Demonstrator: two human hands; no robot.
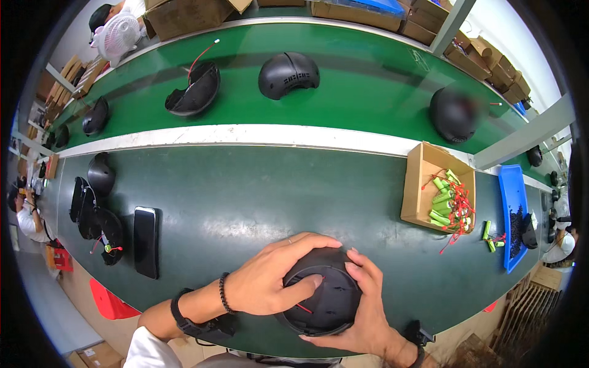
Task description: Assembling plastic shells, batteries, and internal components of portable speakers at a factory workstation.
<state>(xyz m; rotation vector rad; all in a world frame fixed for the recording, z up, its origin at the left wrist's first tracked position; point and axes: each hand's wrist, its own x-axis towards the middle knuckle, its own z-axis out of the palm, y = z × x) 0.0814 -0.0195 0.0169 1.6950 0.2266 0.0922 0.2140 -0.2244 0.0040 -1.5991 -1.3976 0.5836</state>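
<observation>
A black round plastic housing (336, 300) sits at the table's near edge, its flat circular face turned up toward me. A short red wire (304, 308) shows on that face. My left hand (279, 276) curls round the housing's far left side, with the thumb pressed on the face. Wrapped round the right side is my right hand (367, 300), its fingers at the far right rim and its thumb along the near edge. What lies under the housing is hidden by it and by my hands.
An open cardboard box (420, 190) holds green cylindrical batteries with red leads. Right of it is a blue tray (508, 202) with small black parts. A phone (146, 242) and black shell pieces (101, 175) lie left. Beyond, black shells (288, 75) rest on a green belt (368, 80).
</observation>
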